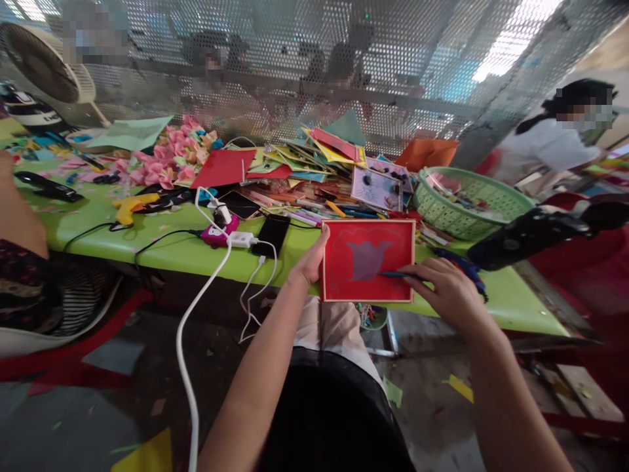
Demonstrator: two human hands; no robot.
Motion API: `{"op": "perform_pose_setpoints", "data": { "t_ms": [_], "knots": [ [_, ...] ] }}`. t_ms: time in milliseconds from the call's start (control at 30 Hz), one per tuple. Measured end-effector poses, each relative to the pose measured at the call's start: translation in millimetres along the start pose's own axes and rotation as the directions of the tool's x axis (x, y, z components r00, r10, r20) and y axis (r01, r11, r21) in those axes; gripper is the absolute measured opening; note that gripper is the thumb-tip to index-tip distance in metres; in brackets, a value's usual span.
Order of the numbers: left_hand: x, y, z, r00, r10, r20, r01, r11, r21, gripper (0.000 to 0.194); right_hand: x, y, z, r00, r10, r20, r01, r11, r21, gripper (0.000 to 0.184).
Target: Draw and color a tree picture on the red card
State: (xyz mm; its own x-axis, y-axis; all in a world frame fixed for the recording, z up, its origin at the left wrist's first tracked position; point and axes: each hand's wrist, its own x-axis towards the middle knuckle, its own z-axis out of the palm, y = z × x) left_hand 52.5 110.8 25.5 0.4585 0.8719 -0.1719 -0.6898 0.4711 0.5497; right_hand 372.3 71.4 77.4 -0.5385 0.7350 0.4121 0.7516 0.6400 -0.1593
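A red panel with a pale wooden frame (pixel 339 269) rests tilted at the front edge of the green table (pixel 221 262). On its red face is a greyish drawn shape (pixel 366 259) with a faint cloud-like outline above it. My left hand (pixel 313 259) grips the panel's left edge, thumb on the frame and fingers mostly hidden behind. In my right hand (pixel 442 285) is a thin dark blue pen (pixel 390 275), pinched between the fingers, its tip at the grey shape.
Behind lie stacked coloured cards (pixel 304 160), pink paper flowers (pixel 167 154) and a green basket (pixel 466 203). A phone (pixel 271 235) and a power adapter (pixel 219 233) with cables sit left of the panel. A yellow glue gun (pixel 135 206) lies further left. Another person (pixel 555 137) is at right.
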Motion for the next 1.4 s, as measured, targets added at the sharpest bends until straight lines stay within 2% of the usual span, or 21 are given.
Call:
{"op": "perform_pose_setpoints", "data": {
  "t_ms": [133,300,433,633,700,867,1067,1233,1400],
  "knots": [
    [-0.7,-0.3,1.2,1.000,0.005,-0.028,-0.005,1.000,-0.005,0.066,-1.9,0.3,-0.5,0.999,-0.030,0.018,0.030,0.999,0.013,0.031],
    [-1.2,0.5,3.8,0.998,-0.028,-0.054,0.027,0.999,-0.032,0.071,-1.8,1.3,-0.1,1.000,0.016,-0.024,-0.017,0.999,-0.031,0.033],
    [-0.2,0.5,2.4,0.997,-0.024,-0.069,0.023,1.000,-0.014,0.073,-3.0,0.3,-0.2,1.000,-0.024,0.003,0.024,1.000,-0.006,0.031],
    [1.0,-0.7,-2.2,1.000,-0.004,-0.001,0.004,1.000,-0.029,0.076,-1.8,1.1,-0.3,0.999,0.017,-0.042,-0.018,0.999,-0.034,0.031],
    [0.9,-0.8,-2.3,1.000,0.001,-0.008,-0.001,1.000,-0.017,0.076,-1.7,2.1,-0.5,0.998,0.027,-0.053,-0.030,0.999,-0.044,0.032],
    [1.0,-1.2,-1.2,0.999,-0.002,-0.046,0.001,1.000,-0.006,0.073,-2.8,2.7,-1.4,1.000,-0.031,-0.001,0.031,1.000,-0.001,0.032],
    [1.2,-0.4,-1.8,1.000,0.009,-0.024,-0.009,1.000,0.001,0.067,0.1,1.3,-2.9,0.998,0.010,-0.057,-0.013,0.999,-0.050,0.030],
    [2.6,-1.3,-3.2,1.000,0.010,-0.025,-0.010,1.000,0.009,0.065,-1.4,1.0,-4.4,0.999,-0.036,-0.015,0.035,0.999,-0.024,0.030],
    [3.5,-2.5,-5.5,1.000,-0.004,0.018,0.004,1.000,-0.030,0.071,-1.8,1.8,-4.4,1.000,-0.015,-0.007,0.015,1.000,-0.027,0.032]
  ]
}}
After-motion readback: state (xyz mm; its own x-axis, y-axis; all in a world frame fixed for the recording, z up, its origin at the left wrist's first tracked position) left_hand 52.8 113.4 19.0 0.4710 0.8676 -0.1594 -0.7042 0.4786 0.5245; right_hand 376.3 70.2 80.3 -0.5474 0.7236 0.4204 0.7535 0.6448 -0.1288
